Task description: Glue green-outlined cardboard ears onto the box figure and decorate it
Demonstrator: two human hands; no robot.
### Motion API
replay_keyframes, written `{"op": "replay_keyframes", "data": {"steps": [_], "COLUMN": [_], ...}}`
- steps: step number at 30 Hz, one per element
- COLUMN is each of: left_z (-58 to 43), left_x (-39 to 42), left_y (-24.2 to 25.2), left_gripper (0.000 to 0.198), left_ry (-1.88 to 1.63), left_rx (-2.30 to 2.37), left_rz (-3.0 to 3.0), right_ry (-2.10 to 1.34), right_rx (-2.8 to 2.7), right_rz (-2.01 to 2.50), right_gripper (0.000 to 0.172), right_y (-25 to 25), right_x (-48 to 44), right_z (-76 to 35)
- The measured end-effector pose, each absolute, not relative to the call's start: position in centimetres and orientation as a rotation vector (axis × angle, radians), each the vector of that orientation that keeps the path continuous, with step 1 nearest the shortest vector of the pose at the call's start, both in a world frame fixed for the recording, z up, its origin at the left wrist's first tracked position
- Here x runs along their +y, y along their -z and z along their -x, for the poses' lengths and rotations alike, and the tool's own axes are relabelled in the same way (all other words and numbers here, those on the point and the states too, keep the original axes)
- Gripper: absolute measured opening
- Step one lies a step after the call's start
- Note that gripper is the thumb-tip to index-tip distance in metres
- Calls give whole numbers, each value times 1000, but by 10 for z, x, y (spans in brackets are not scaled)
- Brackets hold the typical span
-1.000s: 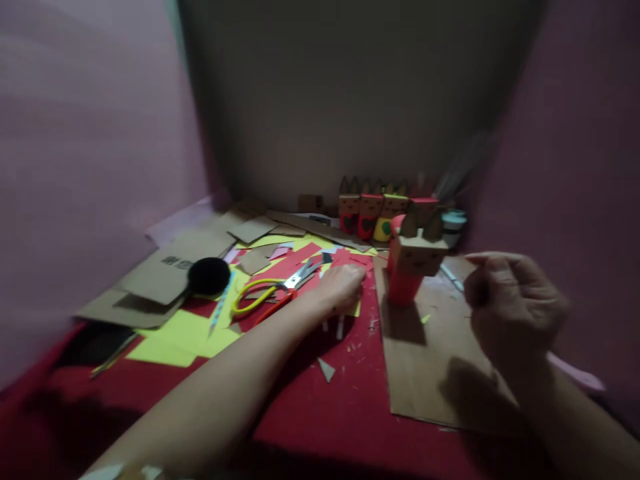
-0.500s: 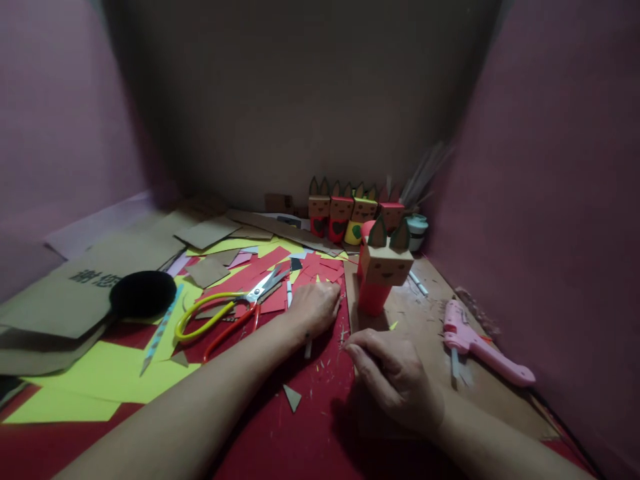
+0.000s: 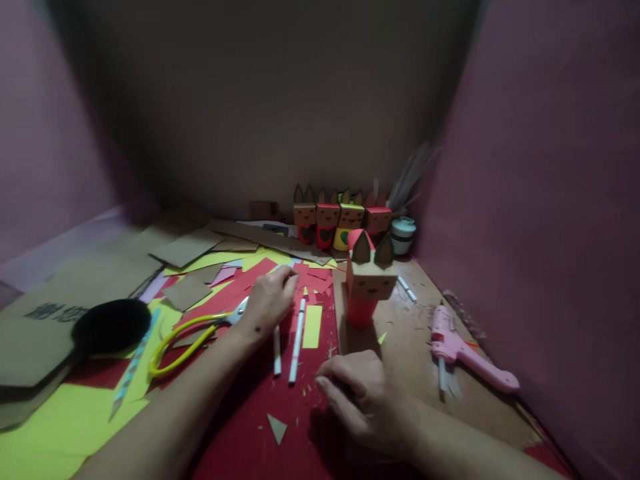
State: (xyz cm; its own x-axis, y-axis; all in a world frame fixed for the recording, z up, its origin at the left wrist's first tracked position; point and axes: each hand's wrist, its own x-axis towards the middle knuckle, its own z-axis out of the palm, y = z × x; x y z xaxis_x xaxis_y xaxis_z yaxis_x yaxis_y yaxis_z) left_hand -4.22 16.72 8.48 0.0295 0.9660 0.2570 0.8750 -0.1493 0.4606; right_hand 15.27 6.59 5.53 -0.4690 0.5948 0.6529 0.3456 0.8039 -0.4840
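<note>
My left hand (image 3: 269,301) lies knuckles up on red paper scraps (image 3: 310,277), fingers curled under, right by the blades of the yellow-handled scissors (image 3: 186,335). What the fingers hold, if anything, is hidden. Two white pens (image 3: 296,333) and a yellow paper strip (image 3: 313,326) lie just right of it. My right hand (image 3: 361,401) rests on the red sheet (image 3: 300,440) near the front, fingers tucked in and their contents hidden. A cardboard cat figure (image 3: 369,285) on a red tube stands upright beyond it on a brown board (image 3: 415,347).
Several similar cat figures (image 3: 336,219) line the back wall beside a small cup (image 3: 402,235). A pink glue gun (image 3: 463,348) lies at the right. A black round object (image 3: 111,325), cardboard pieces (image 3: 65,300) and yellow paper (image 3: 60,420) cover the left. A cardboard triangle (image 3: 277,427) lies near the front.
My left hand slid left toward the scissors, uncovering the two pens and the yellow strip. My right hand came down from the right onto the red sheet. The view swung right.
</note>
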Motion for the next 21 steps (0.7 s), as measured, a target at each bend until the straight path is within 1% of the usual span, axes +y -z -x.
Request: {"op": "replay_keyframes", "data": {"steps": [1, 6, 12, 15, 21], "left_z": [49, 63, 58, 55, 53], "left_x": [171, 177, 172, 171, 170], "left_y": [-85, -83, -82, -79, -73], "left_gripper": [20, 31, 38, 41, 37], "left_ry": [-814, -990, -1084, -1106, -1122], "left_rx": [1934, 1895, 1840, 1805, 1807], "left_rz": [-2096, -2023, -1933, -1895, -1868], "right_ry": [-362, -371, -393, -403, -394], "right_rx": [-2107, -2144, -2207, -2247, -2293], "right_rz": [695, 656, 603, 627, 626], "right_gripper": [25, 24, 23, 27, 34], "right_y": [-54, -52, -53, -52, -50], "right_x": [67, 74, 76, 77, 79], "right_z": [-152, -146, -146, -148, -148]}}
